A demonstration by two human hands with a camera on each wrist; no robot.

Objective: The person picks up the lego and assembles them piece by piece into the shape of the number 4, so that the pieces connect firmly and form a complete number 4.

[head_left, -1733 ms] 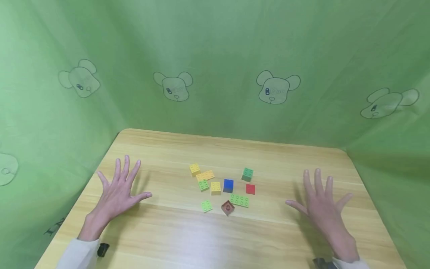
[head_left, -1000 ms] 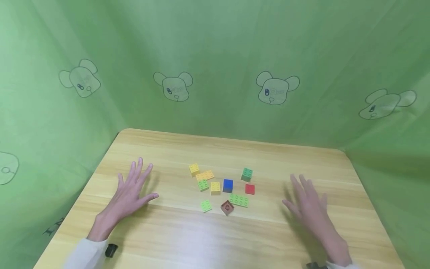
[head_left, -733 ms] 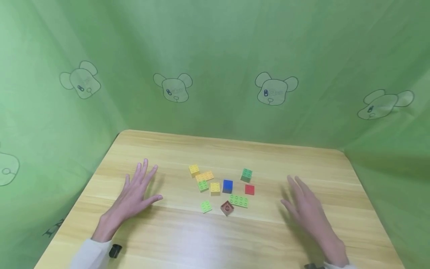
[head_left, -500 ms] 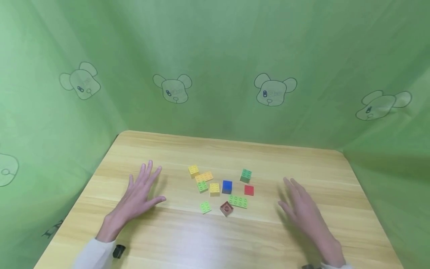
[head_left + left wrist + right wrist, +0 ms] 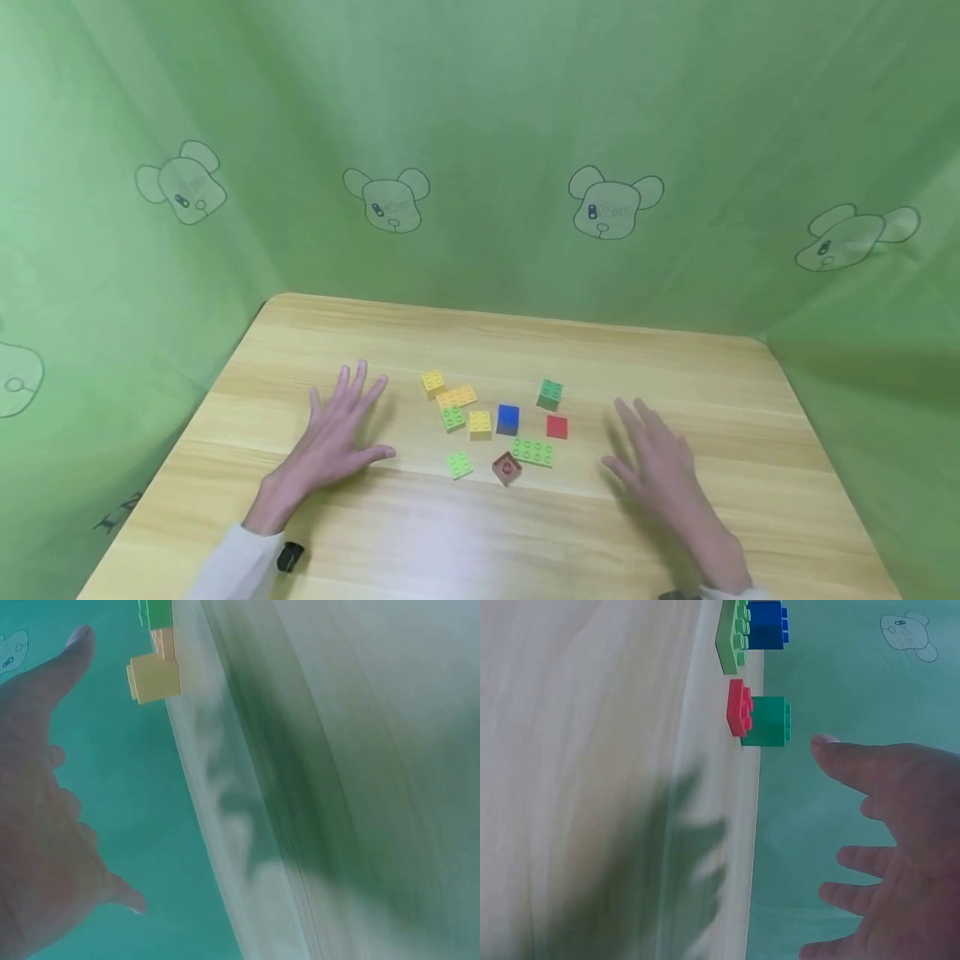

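Observation:
My left hand (image 5: 333,442) hovers over the table left of a loose group of toy building bricks, fingers spread, holding nothing. On the other side my right hand (image 5: 660,467) is also spread and holds nothing; the red brick (image 5: 557,427) and dark green brick (image 5: 550,394) are nearest it. Between the hands lie a yellow brick (image 5: 432,383), an orange brick (image 5: 457,396), a second yellow brick (image 5: 480,425) and a blue brick (image 5: 507,419). Light green bricks (image 5: 532,452) and a brown brick (image 5: 507,468), hollow side up, lie nearer me. Both hands cast shadows on the wood.
The wooden table (image 5: 420,542) has rounded far corners. A green curtain (image 5: 480,100) printed with bear heads hangs behind it and along both sides. Black straps (image 5: 289,557) show at the sleeve cuffs.
Both hands have moved inward toward the bricks, the left one rightward and the right one leftward. The bricks stay where they were.

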